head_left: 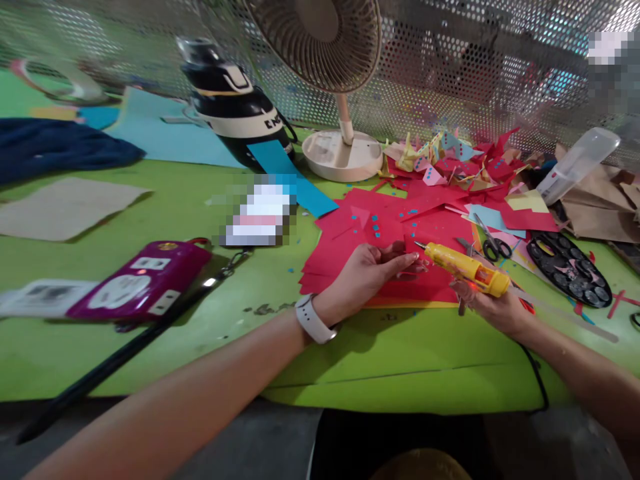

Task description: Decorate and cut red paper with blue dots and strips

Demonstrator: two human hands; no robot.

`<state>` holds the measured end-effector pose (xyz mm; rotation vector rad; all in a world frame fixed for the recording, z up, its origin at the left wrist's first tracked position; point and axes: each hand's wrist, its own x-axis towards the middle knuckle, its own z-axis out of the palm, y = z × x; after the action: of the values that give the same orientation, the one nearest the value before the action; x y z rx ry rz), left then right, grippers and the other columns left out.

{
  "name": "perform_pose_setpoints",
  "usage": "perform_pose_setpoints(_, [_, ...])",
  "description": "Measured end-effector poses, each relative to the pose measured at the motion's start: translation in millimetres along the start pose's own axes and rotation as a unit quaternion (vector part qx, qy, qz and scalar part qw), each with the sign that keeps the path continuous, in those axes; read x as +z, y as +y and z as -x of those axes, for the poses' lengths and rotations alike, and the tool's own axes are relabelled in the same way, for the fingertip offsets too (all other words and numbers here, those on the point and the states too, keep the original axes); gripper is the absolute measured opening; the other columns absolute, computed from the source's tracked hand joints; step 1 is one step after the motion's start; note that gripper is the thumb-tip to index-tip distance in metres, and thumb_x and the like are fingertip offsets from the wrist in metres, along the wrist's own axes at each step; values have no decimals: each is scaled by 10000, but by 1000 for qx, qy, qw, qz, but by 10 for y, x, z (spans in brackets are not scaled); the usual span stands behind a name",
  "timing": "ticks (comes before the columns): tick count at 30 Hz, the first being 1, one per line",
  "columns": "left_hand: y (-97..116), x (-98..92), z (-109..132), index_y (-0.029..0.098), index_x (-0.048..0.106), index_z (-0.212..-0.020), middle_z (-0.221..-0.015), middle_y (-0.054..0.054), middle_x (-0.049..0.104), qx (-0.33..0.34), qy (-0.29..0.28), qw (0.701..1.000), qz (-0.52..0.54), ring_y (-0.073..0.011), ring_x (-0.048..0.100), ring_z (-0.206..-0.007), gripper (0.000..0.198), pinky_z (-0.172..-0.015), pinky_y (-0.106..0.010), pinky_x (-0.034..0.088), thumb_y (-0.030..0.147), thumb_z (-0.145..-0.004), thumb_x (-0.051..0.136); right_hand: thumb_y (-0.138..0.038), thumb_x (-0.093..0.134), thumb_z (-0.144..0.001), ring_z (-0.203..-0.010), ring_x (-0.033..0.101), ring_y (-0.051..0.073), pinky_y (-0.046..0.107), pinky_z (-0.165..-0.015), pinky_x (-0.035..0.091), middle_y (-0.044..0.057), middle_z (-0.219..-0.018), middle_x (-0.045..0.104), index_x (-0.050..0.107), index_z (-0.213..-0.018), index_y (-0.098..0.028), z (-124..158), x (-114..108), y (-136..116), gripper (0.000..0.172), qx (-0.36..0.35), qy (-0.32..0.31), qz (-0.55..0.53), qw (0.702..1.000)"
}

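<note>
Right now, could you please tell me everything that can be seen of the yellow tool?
The yellow tool, which looks like a glue gun, has a plastic-looking body, a thin metallic-looking tip and an opening near its rear with something reddish inside. The right hand holds it from below, hiding part of its underside. Its front part shows over red paper, the tip pointing toward the left hand and close to it; whether they touch cannot be told.

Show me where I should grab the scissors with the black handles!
Probably by the black handles, coming from the right: those rounded loops lie on the near side, while the blades of the scissors point away, leftward. The right hand, holding the yellow tool, is just nearer, so reach around it.
</note>
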<state>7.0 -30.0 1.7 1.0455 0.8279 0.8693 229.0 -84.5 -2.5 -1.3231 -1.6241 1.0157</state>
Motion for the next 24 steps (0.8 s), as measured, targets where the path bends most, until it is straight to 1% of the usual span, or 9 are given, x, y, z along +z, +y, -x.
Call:
perform_pose_setpoints(4, [-7,-4,-2,145,720,-746,-844,-83,768,4,-2,1000,-5,-243,743,-883,283,-857,-386,606,399,-683,829,-457,714,-771,-482,522,139,285,-442,502,-32,-597,533,486,-711,-246,-5,-19,-85,316,8,-7,7,1000])
perform_pose_setpoints(7, [-6,-7,-6,141,719,-769,-864,-90,769,4,-4,1000,-3,-248,742,-904,294,-859,-385,604,400,-682,830,-449,705,-780,-505,552,159,300,-456,515,-21,-591,543,507,-702,-246,-9,-37,-68,294,10,-12,10,1000])
perform_pose_setpoints(12, [5,-2,-2,143,725,-793,-865,-89,772,4,-6,1000,1,-256,740,-910,324,-852,-383,608,417,-663,840,-468,676,-799,-493,537,136,277,-449,509,-11,-601,543,526,-685,-229,-16,-39,4,305,-3,-5,8,1000])
perform_pose_setpoints(17, [13,2,7,141,729,-776,-857,-92,773,5,-8,1000,-2,-243,743,-889,306,-852,-376,609,409,-674,835,-499,689,-792,-466,532,123,258,-419,488,-29,-569,521,531,-709,-218,-14,-2,-54,333,-11,6,17,1000])
perform_pose_setpoints(20, [12,3,11,139,730,-787,-849,-87,773,7,-6,1000,0,-240,744,-878,304,-851,-377,611,402,-677,834,-537,687,-784,-448,530,113,253,-410,499,-35,-576,525,539,-725,-212,-13,6,-79,362,-11,11,32,999])
perform_pose_setpoints(24, [10,6,12,143,730,-812,-847,-83,773,6,-2,1000,-4,-242,745,-880,300,-848,-382,612,393,-681,832,-563,674,-787,-432,543,119,259,-396,517,-40,-572,530,529,-734,-216,-11,-10,-67,379,-4,1,32,999])
